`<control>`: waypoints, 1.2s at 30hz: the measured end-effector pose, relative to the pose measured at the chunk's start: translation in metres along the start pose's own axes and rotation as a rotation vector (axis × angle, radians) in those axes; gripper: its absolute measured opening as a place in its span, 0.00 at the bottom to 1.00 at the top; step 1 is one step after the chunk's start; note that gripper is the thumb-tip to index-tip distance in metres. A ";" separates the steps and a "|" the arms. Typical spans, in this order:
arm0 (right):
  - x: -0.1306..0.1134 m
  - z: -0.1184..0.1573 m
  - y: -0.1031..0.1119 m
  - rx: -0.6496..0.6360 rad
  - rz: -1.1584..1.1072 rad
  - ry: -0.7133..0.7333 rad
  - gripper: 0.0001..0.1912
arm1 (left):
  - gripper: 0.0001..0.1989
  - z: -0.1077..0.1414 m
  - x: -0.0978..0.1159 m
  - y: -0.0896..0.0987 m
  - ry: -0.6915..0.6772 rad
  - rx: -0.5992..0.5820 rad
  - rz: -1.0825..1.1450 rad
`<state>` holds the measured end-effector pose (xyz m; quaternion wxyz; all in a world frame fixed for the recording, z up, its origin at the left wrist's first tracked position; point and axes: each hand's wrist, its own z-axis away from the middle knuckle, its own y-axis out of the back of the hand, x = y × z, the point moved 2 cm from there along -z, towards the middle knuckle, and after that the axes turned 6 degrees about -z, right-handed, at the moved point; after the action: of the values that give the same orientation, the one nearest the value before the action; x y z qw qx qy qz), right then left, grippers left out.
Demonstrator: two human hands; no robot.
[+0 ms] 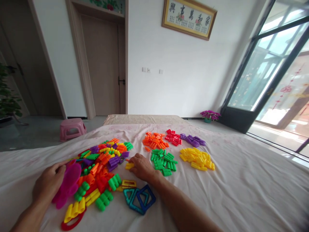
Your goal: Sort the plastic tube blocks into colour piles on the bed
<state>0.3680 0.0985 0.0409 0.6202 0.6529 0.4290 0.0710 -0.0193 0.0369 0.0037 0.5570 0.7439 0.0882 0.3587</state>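
Observation:
On the left, my left hand (47,183) is closed around the edge of a flat magenta plastic piece (69,183) with a rounded, lobed outline. My right hand (141,167) is at the right side of a mixed heap of plastic building blocks (103,161), its fingers curled over a yellow block (129,165). Some of its fingertips are hidden. Red, orange, green, purple and yellow blocks lie jumbled in that heap. Blue and teal magnetic tile frames (140,199) lie below my right wrist, beside a small yellow frame (128,184).
Beyond my right hand are single-colour piles: orange blocks (155,140), red blocks (173,138), purple blocks (193,140), green blocks (164,161) and yellow blocks (197,158). All rest on a pale, wrinkled cloth (241,180). A pink stool (72,128) stands on the floor behind, left.

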 end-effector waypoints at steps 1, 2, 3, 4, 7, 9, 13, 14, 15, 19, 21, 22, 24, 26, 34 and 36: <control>0.000 0.000 0.000 0.004 -0.005 0.000 0.17 | 0.27 0.000 0.000 0.000 0.009 0.000 -0.002; 0.001 0.000 -0.001 0.012 -0.012 0.000 0.16 | 0.27 0.000 0.000 0.000 0.012 0.001 -0.003; 0.001 0.000 -0.002 0.024 -0.023 0.002 0.16 | 0.26 0.000 -0.001 0.000 0.008 0.004 -0.003; 0.002 0.000 -0.003 0.035 -0.036 0.004 0.16 | 0.26 0.000 -0.001 0.000 0.001 0.008 -0.002; 0.002 0.000 -0.006 0.039 -0.097 0.032 0.14 | 0.26 -0.001 -0.002 -0.001 -0.021 0.017 0.000; 0.002 0.000 -0.005 0.046 -0.158 0.047 0.12 | 0.27 -0.002 -0.002 -0.001 -0.022 0.013 -0.002; 0.008 -0.003 0.015 0.179 -0.244 -0.007 0.07 | 0.28 -0.003 -0.002 -0.002 0.003 -0.010 -0.029; 0.013 -0.004 0.023 0.218 -0.254 -0.033 0.06 | 0.28 -0.003 -0.003 -0.002 0.009 -0.014 -0.032; 0.018 -0.004 0.032 0.253 -0.264 -0.058 0.06 | 0.28 -0.004 -0.003 -0.002 0.012 -0.015 -0.033; 0.048 -0.002 0.064 0.374 -0.275 -0.146 0.09 | 0.27 -0.004 -0.004 -0.003 0.006 -0.004 -0.028; 0.063 0.001 0.077 0.419 -0.237 -0.206 0.11 | 0.27 -0.005 -0.005 -0.003 0.006 -0.003 -0.024; 0.071 0.004 0.083 0.440 -0.216 -0.240 0.12 | 0.27 -0.005 -0.005 -0.003 0.009 -0.004 -0.021; 0.085 0.009 0.094 0.482 -0.185 -0.305 0.12 | 0.27 -0.006 -0.006 -0.004 0.009 -0.007 -0.015; 0.097 0.015 0.104 0.512 -0.167 -0.358 0.13 | 0.27 -0.007 -0.007 -0.005 0.003 -0.005 -0.015; 0.133 0.058 0.156 0.510 0.074 -0.669 0.15 | 0.27 -0.009 -0.010 -0.008 -0.018 0.006 -0.020; 0.139 0.070 0.167 0.525 0.140 -0.783 0.16 | 0.27 -0.008 -0.011 -0.009 -0.010 0.005 -0.019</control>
<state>0.5768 0.1589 0.1098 0.5432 0.7924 0.1214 -0.2495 -0.0305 0.0406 -0.0081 0.5589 0.7462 0.0936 0.3494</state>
